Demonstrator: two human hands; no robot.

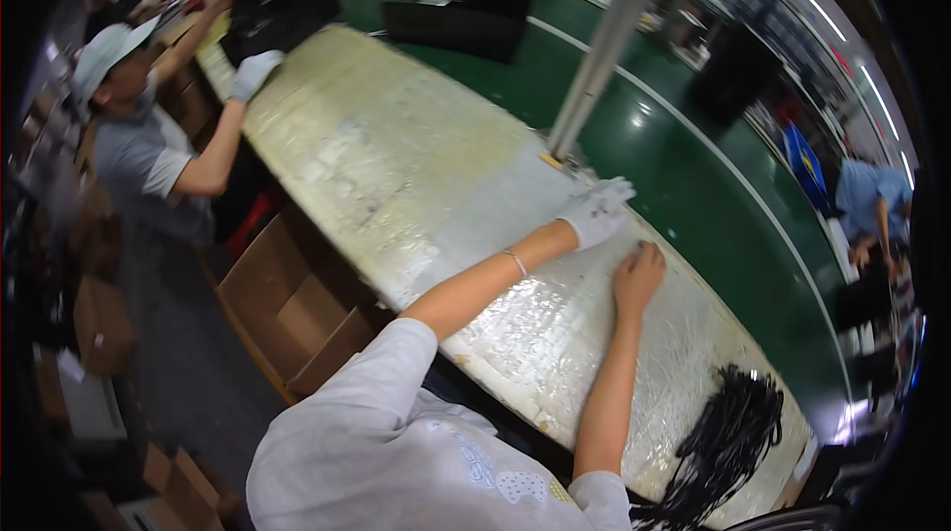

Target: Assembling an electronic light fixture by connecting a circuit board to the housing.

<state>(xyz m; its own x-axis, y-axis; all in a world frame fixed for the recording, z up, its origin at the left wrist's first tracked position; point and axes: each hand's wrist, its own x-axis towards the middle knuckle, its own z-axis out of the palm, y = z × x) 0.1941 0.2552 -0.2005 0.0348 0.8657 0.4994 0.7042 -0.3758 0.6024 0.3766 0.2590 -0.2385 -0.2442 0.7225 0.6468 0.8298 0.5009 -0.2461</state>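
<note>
Presently the black cord bundle (pixel 731 437) lies on the worktable (pixel 376 174), rightward of both hands and closer to the body, its length slanting lower-left, nearer the curled right hand (pixel 639 278), whose hold I cannot tell, while the gloved left hand (pixel 597 214) stretches out, apparently empty.

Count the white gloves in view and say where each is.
2. One glove is on the wearer's left hand, near the far edge of the worktable; the other is on a co-worker's hand, near the worktable's left end. More may be hidden in the background.
</note>
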